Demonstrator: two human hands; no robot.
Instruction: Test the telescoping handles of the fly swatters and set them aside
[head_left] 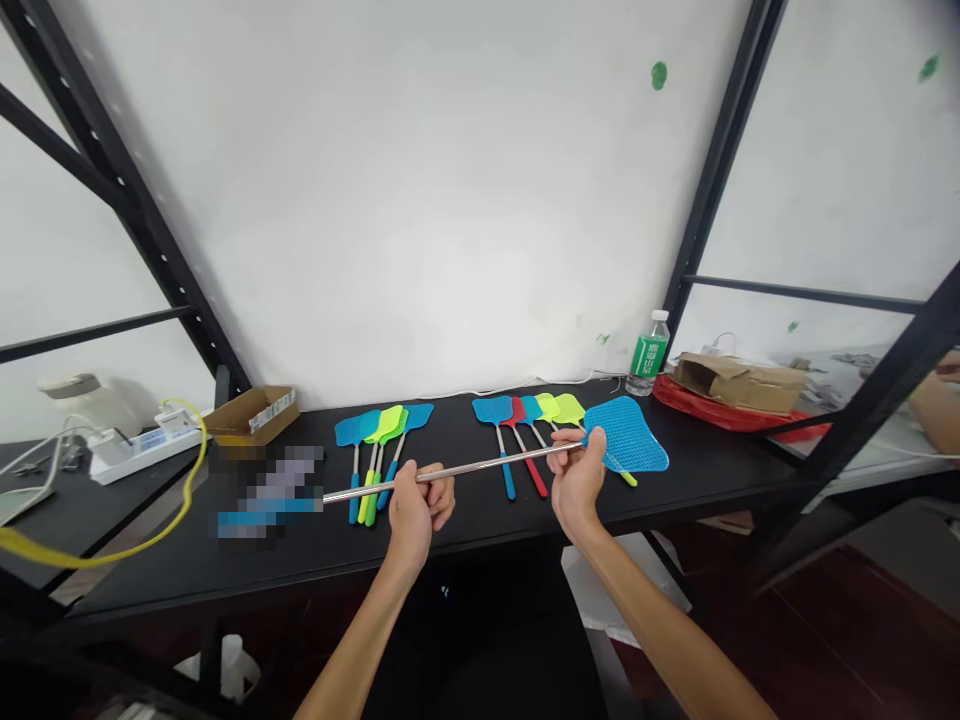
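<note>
A blue fly swatter (628, 434) with a long, extended metal shaft is held level across both hands, over the black table. My left hand (420, 505) is closed around the middle of the shaft. Near the swatter's head, my right hand (579, 482) pinches the shaft's end between thumb and fingers. The blue handle (270, 512) lies far left, partly pixelated. Behind my left hand is a group of blue and green fly swatters (384, 425). Between the hands and behind the right one lies another group of blue, red and yellow-green swatters (517, 410), shafts toward me.
An open cardboard box (255, 418) sits at the left beside a white power strip (146, 450) and a yellow cable (187, 490). At back right stand a water bottle (649, 355) and a flattened carton (739, 383) on red plastic. Black metal posts (724, 140) flank the table.
</note>
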